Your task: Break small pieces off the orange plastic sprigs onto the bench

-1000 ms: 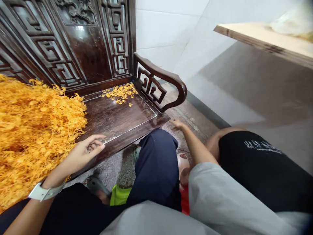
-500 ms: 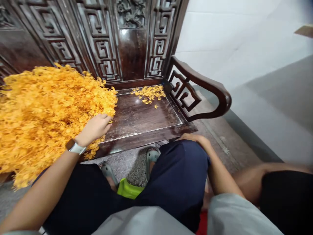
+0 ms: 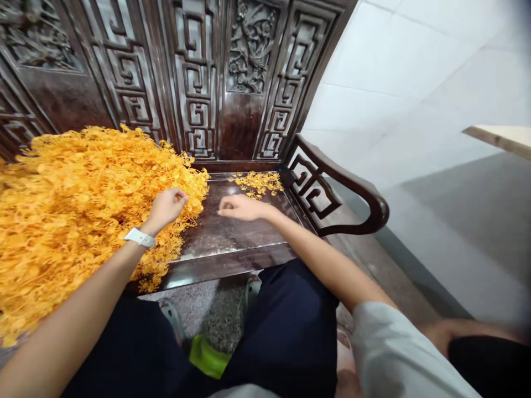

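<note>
A big heap of orange-yellow, flower-like plastic sprigs [image 3: 95,188] covers the left part of a dark carved wooden bench [image 3: 232,237]. My left hand [image 3: 168,205], with a white watch band at the wrist, is over the heap's right edge. Its thumb and fingers are curled into a pinch, and whatever lies between them is too small to make out. Across a short gap, my right hand [image 3: 239,208] hangs above the bare seat with its fingers curled together; any thing in it is hidden. Behind it lies a small cluster of the same yellow pieces [image 3: 259,183].
The bench's carved backrest [image 3: 199,83] rises behind the seat, with a curved armrest [image 3: 357,193] at the right. A green plastic object [image 3: 207,356] stands on the floor between my legs. At the lower right, another person's leg [image 3: 456,331] shows.
My right hand has left my knee and come up over the seat, facing my left hand. My left hand's fingers have curled into a pinch. The view has tilted upward.
</note>
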Demonstrator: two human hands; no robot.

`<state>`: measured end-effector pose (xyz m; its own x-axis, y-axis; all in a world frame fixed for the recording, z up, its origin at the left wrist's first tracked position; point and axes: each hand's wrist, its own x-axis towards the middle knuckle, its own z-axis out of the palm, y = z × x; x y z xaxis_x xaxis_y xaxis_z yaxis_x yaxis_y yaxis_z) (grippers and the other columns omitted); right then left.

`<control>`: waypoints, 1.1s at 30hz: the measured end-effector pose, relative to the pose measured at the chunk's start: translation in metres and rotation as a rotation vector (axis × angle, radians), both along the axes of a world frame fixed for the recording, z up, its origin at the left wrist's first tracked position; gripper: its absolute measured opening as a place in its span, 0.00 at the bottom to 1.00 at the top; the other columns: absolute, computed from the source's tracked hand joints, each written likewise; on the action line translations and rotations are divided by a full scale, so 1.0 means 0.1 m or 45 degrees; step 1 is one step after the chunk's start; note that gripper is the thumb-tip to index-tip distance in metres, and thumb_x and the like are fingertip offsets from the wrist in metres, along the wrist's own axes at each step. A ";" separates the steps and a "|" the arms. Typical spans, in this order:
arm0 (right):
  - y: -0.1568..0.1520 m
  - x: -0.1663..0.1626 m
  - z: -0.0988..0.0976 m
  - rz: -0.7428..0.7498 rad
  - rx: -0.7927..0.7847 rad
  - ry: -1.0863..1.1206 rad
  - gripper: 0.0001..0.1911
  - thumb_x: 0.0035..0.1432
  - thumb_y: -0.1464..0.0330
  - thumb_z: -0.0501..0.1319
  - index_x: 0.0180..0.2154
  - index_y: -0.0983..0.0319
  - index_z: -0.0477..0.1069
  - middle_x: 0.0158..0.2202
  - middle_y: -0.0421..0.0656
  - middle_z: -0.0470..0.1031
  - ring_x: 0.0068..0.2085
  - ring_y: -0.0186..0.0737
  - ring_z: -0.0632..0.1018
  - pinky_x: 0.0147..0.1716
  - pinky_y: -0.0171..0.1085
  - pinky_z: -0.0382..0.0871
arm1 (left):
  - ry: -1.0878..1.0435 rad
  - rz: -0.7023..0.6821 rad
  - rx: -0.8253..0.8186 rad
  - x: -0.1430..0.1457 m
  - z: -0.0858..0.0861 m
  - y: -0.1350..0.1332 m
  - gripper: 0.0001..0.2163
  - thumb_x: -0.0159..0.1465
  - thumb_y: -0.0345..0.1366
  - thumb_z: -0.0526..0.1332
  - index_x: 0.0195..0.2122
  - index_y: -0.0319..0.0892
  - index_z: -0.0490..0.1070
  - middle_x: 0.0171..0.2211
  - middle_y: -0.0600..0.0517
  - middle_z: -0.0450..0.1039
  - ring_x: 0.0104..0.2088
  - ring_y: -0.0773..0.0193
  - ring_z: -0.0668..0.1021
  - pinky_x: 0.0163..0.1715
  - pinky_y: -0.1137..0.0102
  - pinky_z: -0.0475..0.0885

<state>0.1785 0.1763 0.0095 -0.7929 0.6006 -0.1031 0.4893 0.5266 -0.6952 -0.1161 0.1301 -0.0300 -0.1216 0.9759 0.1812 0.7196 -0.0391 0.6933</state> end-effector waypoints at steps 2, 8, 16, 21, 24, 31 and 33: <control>0.04 -0.44 -0.17 -0.164 0.213 0.034 0.14 0.70 0.59 0.68 0.48 0.62 0.76 0.38 0.45 0.83 0.36 0.42 0.80 0.36 0.37 0.65 | -0.088 0.009 -0.004 -0.03 -0.03 0.02 0.12 0.62 0.48 0.66 0.35 0.44 0.78 0.37 0.43 0.83 0.37 0.49 0.80 0.41 0.61 0.69; 0.10 -1.03 -0.71 -0.438 0.093 0.264 0.09 0.69 0.63 0.67 0.38 0.59 0.71 0.33 0.39 0.78 0.35 0.40 0.77 0.36 0.35 0.65 | -0.411 -0.095 -0.131 0.05 -0.14 0.05 0.22 0.55 0.58 0.69 0.37 0.42 0.79 0.33 0.46 0.82 0.35 0.53 0.81 0.40 0.62 0.73; 0.32 -0.92 -0.59 -0.598 -0.508 0.597 0.05 0.64 0.73 0.61 0.36 0.61 0.75 0.32 0.40 0.79 0.29 0.34 0.76 0.29 0.31 0.69 | -0.648 -0.052 -0.246 0.06 -0.09 0.01 0.21 0.49 0.46 0.71 0.41 0.41 0.76 0.26 0.54 0.75 0.26 0.62 0.74 0.29 0.68 0.67; 0.51 -0.78 -0.61 -0.631 -0.332 0.493 0.05 0.63 0.71 0.61 0.34 0.62 0.74 0.27 0.38 0.75 0.25 0.32 0.72 0.26 0.31 0.68 | -0.649 0.044 -0.277 0.02 0.00 -0.04 0.15 0.51 0.41 0.65 0.39 0.43 0.74 0.22 0.58 0.66 0.23 0.63 0.67 0.26 0.68 0.60; 0.61 -0.71 -0.71 -0.614 -0.224 0.423 0.03 0.61 0.73 0.62 0.33 0.62 0.72 0.25 0.36 0.73 0.26 0.32 0.71 0.28 0.31 0.66 | -0.626 0.084 -0.263 0.01 0.04 -0.06 0.09 0.51 0.38 0.64 0.33 0.44 0.71 0.21 0.59 0.63 0.22 0.65 0.64 0.26 0.68 0.57; 0.75 -0.55 -0.85 -0.552 0.017 0.202 0.09 0.55 0.78 0.64 0.37 0.61 0.72 0.25 0.35 0.73 0.30 0.37 0.72 0.35 0.34 0.64 | -0.604 0.187 -0.207 0.02 0.04 -0.07 0.05 0.54 0.33 0.64 0.27 0.45 0.66 0.22 0.57 0.65 0.25 0.64 0.65 0.27 0.68 0.57; 0.79 -0.49 -0.87 -0.565 0.095 0.146 0.11 0.54 0.80 0.64 0.37 0.60 0.73 0.28 0.38 0.75 0.32 0.40 0.74 0.40 0.36 0.66 | -0.617 0.216 -0.196 0.01 0.02 -0.06 0.05 0.54 0.31 0.64 0.27 0.44 0.67 0.23 0.55 0.66 0.26 0.63 0.66 0.28 0.68 0.58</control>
<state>0.1295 0.2556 -0.0773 -0.4610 0.8870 0.0265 0.6007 0.3340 -0.7263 -0.1150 0.1240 -0.0279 -0.3141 0.9461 -0.0785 0.3029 0.1782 0.9362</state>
